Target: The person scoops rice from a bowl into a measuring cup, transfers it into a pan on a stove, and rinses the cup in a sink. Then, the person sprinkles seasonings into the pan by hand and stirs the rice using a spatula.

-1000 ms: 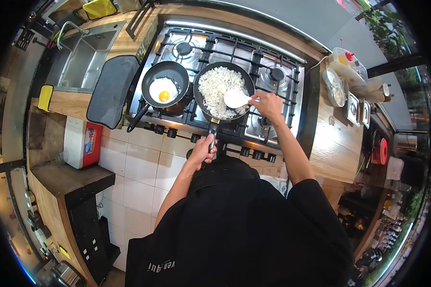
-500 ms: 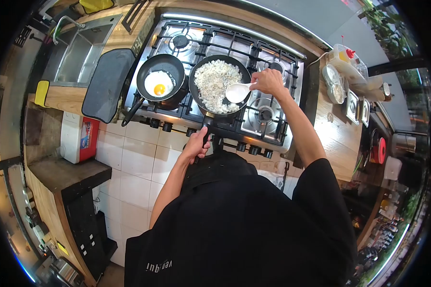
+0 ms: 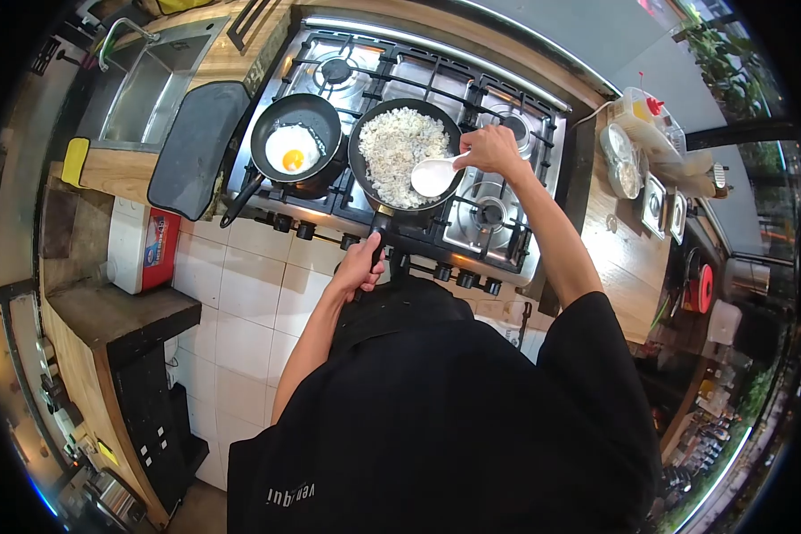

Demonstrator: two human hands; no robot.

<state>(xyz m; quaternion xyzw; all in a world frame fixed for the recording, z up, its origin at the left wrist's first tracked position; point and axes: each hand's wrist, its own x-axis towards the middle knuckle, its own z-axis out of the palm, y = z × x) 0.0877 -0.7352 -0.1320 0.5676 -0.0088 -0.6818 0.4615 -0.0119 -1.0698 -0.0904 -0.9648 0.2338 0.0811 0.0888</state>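
My left hand (image 3: pixel 362 264) is wrapped round the black handle of a frying pan (image 3: pixel 361 181) at the middle of the stove. White rice (image 3: pixel 399 147) is spread over that pan. Above the pan's right edge, my right hand (image 3: pixel 491 149) grips a white spoon (image 3: pixel 432 177), whose broad bowl rests on the rice at the lower right. To the left sits a smaller black pan (image 3: pixel 316 112) holding a fried egg (image 3: pixel 291 151) with a whole yolk; neither hand touches it.
The gas stove (image 3: pixel 485 216) has knobs along its front. At the left are a dark mat (image 3: pixel 198 147), a sink (image 3: pixel 151 93) and a red and white box (image 3: pixel 141 245). On the right counter (image 3: pixel 627 267) stand containers (image 3: pixel 626 165) and metal trays (image 3: pixel 654 205).
The spoon has moved down and left over the rice from the pan's right side, my right hand going with it. The view has shifted slightly. My left hand keeps its hold on the handle.
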